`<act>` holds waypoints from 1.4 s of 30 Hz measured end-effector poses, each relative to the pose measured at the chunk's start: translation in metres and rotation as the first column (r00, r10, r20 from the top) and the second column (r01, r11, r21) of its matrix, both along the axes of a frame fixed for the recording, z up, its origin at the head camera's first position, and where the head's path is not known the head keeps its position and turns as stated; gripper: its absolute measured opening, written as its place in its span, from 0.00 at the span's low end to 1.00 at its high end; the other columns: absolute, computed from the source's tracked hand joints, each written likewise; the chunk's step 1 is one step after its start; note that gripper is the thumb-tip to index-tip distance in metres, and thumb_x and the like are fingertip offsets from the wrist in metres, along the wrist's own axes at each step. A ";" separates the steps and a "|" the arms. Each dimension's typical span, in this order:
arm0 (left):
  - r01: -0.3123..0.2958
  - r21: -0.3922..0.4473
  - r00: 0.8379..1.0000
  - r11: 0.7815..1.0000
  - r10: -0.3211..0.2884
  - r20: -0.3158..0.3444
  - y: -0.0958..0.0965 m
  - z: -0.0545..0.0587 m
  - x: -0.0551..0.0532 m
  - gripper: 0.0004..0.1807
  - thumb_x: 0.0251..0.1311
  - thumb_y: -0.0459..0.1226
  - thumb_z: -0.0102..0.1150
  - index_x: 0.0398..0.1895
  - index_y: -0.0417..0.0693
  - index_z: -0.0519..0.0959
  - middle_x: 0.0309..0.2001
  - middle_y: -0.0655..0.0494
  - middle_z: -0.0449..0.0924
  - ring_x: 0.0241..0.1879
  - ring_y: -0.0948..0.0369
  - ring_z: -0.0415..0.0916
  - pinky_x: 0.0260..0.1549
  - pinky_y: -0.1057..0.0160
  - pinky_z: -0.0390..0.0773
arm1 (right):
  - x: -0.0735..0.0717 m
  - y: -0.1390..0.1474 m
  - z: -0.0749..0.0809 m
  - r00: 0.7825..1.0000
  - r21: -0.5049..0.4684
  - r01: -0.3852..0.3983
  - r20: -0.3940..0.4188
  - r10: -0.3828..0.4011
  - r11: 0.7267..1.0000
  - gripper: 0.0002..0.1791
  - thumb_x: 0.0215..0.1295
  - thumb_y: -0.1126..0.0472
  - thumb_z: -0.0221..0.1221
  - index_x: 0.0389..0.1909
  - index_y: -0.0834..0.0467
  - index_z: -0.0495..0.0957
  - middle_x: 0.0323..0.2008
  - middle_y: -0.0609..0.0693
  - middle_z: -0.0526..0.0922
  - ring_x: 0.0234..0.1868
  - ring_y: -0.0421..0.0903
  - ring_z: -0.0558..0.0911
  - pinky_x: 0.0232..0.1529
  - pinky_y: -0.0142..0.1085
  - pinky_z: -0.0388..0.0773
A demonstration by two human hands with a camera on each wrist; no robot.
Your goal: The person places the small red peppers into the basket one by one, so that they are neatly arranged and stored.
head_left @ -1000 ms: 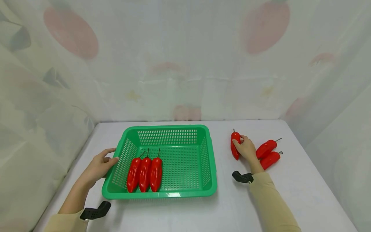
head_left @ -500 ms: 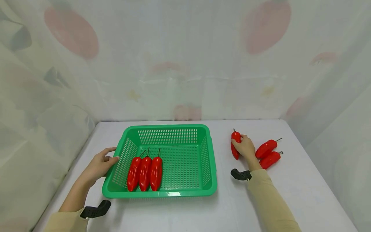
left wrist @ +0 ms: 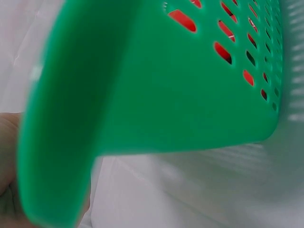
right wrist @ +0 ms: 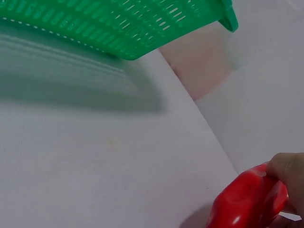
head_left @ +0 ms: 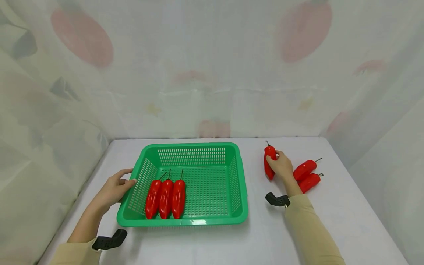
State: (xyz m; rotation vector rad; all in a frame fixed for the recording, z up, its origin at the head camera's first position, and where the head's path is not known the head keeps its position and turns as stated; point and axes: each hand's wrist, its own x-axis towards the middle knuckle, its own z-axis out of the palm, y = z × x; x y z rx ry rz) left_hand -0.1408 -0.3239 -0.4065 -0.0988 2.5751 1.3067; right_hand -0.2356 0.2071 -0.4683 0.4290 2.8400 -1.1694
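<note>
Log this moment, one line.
left hand: holds green basket; right hand: grips red pepper; inside basket: three peppers; on table: two loose peppers

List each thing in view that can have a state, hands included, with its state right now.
Green basket: upright, partly filled, gripped at its side
Three peppers: lying side by side inside the basket
Held pepper: in the right hand, stem away from the person; whether lifted, unclear
Two loose peppers: lying on the table
Left hand: gripping the basket's rim
Right hand: gripping a pepper
</note>
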 end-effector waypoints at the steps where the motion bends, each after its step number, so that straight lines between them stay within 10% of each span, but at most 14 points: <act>1: 0.000 0.001 1.000 1.000 0.000 0.000 0.000 0.000 0.000 0.34 0.67 0.45 0.47 0.70 0.41 0.48 0.39 0.38 0.74 0.29 0.55 0.80 0.28 0.56 0.82 | 0.000 0.000 0.002 1.000 -0.004 -0.006 0.002 0.006 1.000 0.34 0.63 0.49 0.47 0.65 0.64 0.57 0.54 0.66 0.71 0.51 0.60 0.72 0.50 0.51 0.72; 42: -0.019 0.007 1.000 1.000 0.019 -0.002 0.003 0.001 0.001 0.34 0.67 0.45 0.47 0.69 0.41 0.49 0.38 0.39 0.75 0.28 0.56 0.80 0.27 0.56 0.82 | 0.007 -0.028 0.080 0.974 -0.178 -0.186 -0.160 0.157 0.966 0.35 0.65 0.49 0.51 0.68 0.61 0.53 0.58 0.62 0.66 0.47 0.57 0.75 0.40 0.45 0.80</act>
